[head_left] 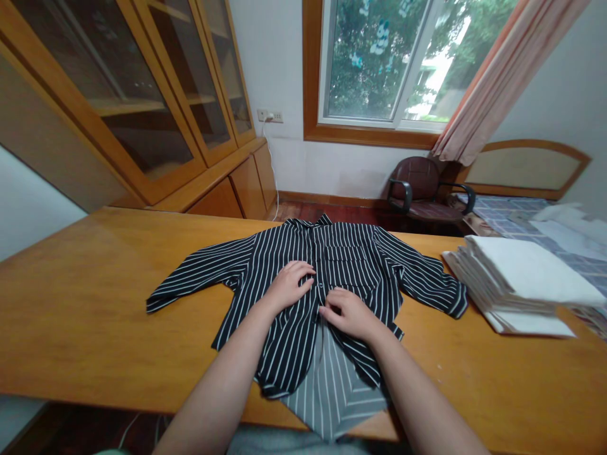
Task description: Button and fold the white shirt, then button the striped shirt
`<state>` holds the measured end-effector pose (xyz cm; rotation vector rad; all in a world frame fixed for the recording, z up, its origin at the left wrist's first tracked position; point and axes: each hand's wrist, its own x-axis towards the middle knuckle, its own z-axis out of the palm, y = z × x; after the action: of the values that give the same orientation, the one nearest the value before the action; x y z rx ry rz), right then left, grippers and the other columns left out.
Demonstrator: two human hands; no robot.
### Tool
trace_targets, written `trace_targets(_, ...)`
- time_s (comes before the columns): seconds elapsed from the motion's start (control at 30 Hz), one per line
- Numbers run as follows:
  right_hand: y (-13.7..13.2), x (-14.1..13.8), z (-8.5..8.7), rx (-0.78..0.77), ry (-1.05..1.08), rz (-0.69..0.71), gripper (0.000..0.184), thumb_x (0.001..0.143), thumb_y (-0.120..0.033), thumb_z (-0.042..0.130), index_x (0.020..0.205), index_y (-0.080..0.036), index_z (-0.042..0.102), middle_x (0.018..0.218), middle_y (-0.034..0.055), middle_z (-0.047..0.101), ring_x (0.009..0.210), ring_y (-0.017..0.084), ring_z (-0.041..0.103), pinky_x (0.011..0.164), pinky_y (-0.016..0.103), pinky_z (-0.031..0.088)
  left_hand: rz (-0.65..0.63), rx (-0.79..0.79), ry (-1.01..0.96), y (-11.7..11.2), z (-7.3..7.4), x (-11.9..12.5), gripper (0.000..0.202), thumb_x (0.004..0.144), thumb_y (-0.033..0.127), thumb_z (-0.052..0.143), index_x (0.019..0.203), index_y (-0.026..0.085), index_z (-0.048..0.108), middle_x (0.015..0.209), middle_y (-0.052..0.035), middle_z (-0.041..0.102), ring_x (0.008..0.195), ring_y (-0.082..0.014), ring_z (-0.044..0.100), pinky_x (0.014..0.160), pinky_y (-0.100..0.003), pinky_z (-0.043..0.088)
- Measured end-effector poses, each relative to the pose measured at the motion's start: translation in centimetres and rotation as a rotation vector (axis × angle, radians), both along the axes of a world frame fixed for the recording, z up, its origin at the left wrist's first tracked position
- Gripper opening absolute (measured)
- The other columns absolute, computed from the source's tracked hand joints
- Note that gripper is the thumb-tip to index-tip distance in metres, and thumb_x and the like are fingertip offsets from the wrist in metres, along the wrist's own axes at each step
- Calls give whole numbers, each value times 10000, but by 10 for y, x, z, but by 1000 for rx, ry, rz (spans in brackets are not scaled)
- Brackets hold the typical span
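Observation:
A black long-sleeved shirt with white stripes [279, 253] lies front up on the wooden table, its collar away from me and both sleeves spread outward. Along the upper front it is closed; below my hands the front edges part, showing the greyer inside of the back. My left hand [290, 285] rests on the left front panel beside the button strip, fingers slightly bent and thumb apart. Lower on the strip, my right hand [349, 313] has its thumb and forefinger curled together at the front edge of the shirt. Its fingertips are partly hidden.
On the right of the table [95, 303] stands a stack of folded white sheets [526, 272]. Beyond the table are a dark office chair [417, 186] and a bed [507, 215]. A glass-door cabinet [190, 95] stands at the left.

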<state>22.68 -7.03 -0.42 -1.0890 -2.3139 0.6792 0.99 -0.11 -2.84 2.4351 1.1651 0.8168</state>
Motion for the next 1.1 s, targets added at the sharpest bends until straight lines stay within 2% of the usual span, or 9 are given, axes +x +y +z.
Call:
trace_targets(0.13, 4, 2, -2, -17, 55, -29, 359, 986, -180, 409, 635, -211, 478, 677, -3, 536, 710, 163, 513, 739, 294, 393, -8, -46, 108, -1, 0, -1, 309, 921, 344, 596, 1206, 245, 660, 1397, -40, 596, 1398, -253, 427, 1190, -500, 305)
trace_targets(0.23, 7, 5, -5, -70, 132, -60, 408, 988, -161, 349, 603, -212, 473, 658, 0, 548, 697, 162, 526, 739, 292, 399, -31, -94, 184, -3, 2, -1, 414, 939, 432, 571, 1319, 269, 598, 1503, -45, 494, 1461, -265, 338, 1217, -548, 211)
trace_targets(0.37, 9, 9, -6, -115, 209, -61, 434, 967, -146, 313, 564, -216, 458, 615, 1, 535, 669, 160, 531, 732, 284, 403, -25, -146, 259, -11, 6, -5, 502, 959, 511, 518, 1408, 288, 519, 1563, -63, 409, 1493, -287, 262, 1212, -583, 166)
trace_targets(0.47, 10, 9, -6, -115, 233, -72, 421, 938, -142, 313, 540, -222, 426, 583, 0, 506, 632, 157, 512, 699, 280, 394, 16, -175, 309, -24, 7, -10, 503, 976, 534, 469, 1413, 289, 518, 1575, -68, 387, 1494, -314, 249, 1198, -619, 156)
trace_targets(0.67, 16, 6, -10, -79, 190, -90, 395, 909, -147, 323, 530, -225, 400, 560, -9, 479, 597, 147, 485, 656, 268, 374, 59, -57, 323, -44, 1, -17, 514, 984, 526, 460, 1453, 317, 466, 1590, -54, 362, 1507, -301, 213, 1208, -608, 116)
trace_targets(0.97, 34, 7, -15, -102, 201, -93, 369, 889, -162, 342, 529, -217, 396, 557, -20, 478, 571, 131, 476, 617, 249, 365, 69, -5, 323, -24, -2, -20, 502, 984, 510, 464, 1452, 328, 464, 1580, -37, 382, 1500, -284, 241, 1215, -588, 121)
trace_targets(1.1, 40, 5, -16, -77, 194, -96, 415, 943, -215, 336, 531, -215, 384, 557, -24, 469, 565, 127, 473, 628, 254, 357, 73, 5, 315, -17, -2, -20, 496, 980, 506, 477, 1444, 333, 473, 1577, -30, 388, 1497, -280, 249, 1218, -582, 123)
